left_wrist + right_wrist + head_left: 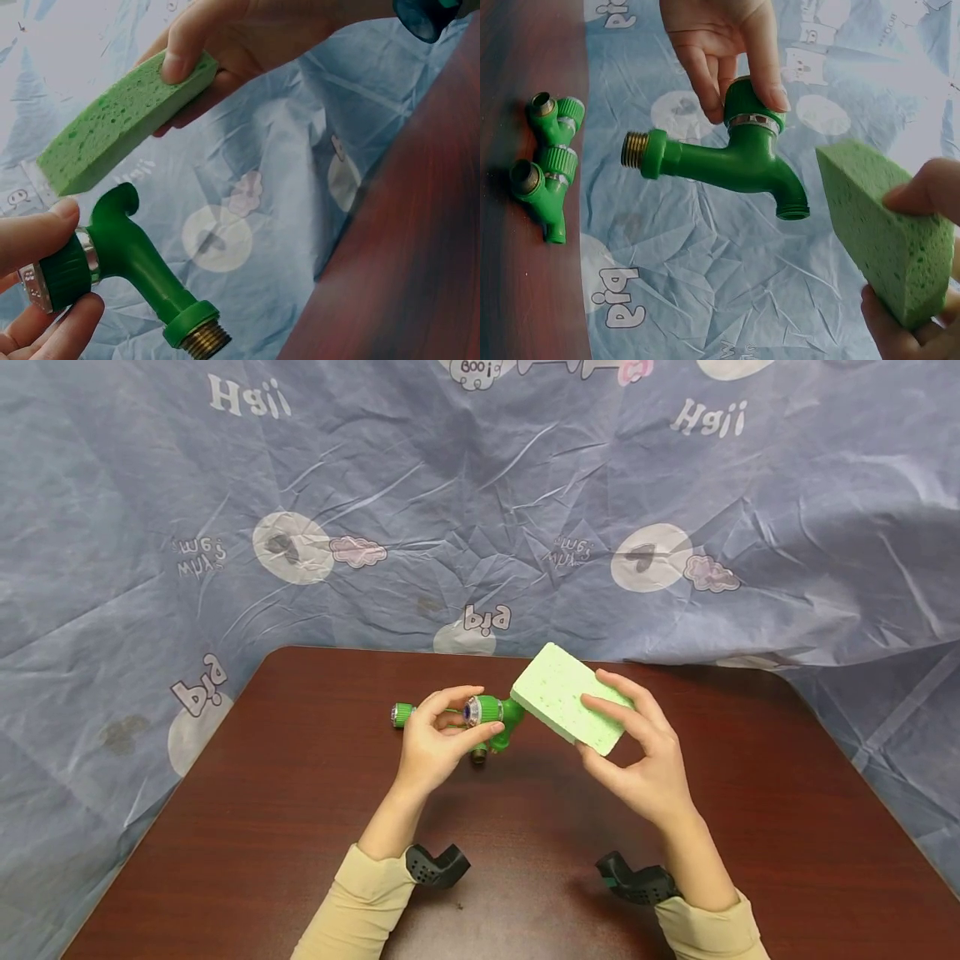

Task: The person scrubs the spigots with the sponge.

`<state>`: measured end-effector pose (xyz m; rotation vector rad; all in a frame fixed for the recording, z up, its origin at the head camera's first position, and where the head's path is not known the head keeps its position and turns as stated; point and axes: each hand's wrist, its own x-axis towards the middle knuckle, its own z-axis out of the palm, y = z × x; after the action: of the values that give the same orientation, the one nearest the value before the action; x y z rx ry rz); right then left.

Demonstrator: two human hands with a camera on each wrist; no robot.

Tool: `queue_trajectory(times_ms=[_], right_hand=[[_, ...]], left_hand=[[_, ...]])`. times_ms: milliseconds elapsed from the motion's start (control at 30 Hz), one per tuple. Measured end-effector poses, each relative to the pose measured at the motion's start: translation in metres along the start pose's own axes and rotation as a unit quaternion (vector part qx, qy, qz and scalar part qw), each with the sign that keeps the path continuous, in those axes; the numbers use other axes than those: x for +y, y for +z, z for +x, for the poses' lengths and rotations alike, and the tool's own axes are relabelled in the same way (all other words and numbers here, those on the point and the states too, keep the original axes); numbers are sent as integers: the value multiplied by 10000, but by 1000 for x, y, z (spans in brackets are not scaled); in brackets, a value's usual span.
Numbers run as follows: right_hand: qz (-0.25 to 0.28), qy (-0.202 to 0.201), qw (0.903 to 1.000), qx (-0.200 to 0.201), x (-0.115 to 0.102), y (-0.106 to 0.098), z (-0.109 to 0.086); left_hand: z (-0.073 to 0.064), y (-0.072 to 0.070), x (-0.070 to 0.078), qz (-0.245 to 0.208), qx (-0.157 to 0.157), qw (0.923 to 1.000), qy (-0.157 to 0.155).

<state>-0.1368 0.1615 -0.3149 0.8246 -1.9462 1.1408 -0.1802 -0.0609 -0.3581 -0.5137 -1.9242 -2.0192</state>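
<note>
My left hand point(435, 739) pinches the knob of a green tap point(735, 165) between thumb and fingers, holding it above the table. The tap has a silver band under its knob and a brass-coloured threaded end, which shows in both wrist views. In my right hand point(645, 756) is a light green sponge point(570, 697), gripped by one end with the thumb on one face and fingers on the other. The sponge's free end is close to the tap's spout; in the right wrist view a gap separates them.
Two more green taps point(551, 187) lie on the dark red-brown table point(315, 793), beyond my left hand. Behind the table hangs a creased blue printed cloth point(480, 510). Each wrist carries a black camera mount point(437, 866).
</note>
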Motion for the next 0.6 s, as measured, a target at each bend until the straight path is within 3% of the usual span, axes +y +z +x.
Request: queue_trajectory(times_ms=[200, 600], right_hand=[[-16, -159, 9990, -417, -1, 4, 0], [-144, -109, 9989, -422, -4, 6, 0]], left_hand=[[0, 0, -11, -179, 17, 9996, -203], [-1, -1, -10, -552, -584, 9960, -385]])
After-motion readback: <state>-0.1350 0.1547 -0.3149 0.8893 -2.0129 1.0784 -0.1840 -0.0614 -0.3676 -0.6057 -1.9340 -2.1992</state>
